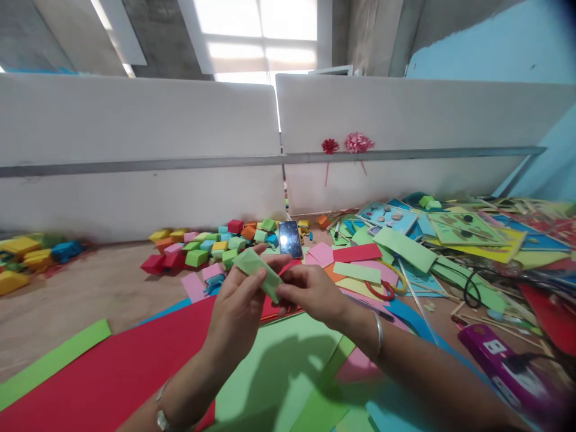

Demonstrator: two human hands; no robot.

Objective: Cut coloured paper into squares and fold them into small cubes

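A folded strip of light green paper (255, 270) is held up between both hands, above the sheets of coloured paper. My left hand (238, 306) has it lying across the fingers, with the thumb pressed on its face. At its lower right end, my right hand (315, 294) pinches the paper between thumb and fingers. Below the hands lie a large light green sheet (279, 366), shaded by the hands, and a large red sheet (148, 354) to the left. Some of the left fingers are hidden behind the strip.
Folded paper cubes (197, 258) in several colours lie behind the hands, beside a phone (290, 240). Scissors with red and yellow handles (396, 282) lie among paper scraps at right. A purple power strip (499, 366) with cables sits near right. White panels (135, 120) stand behind.
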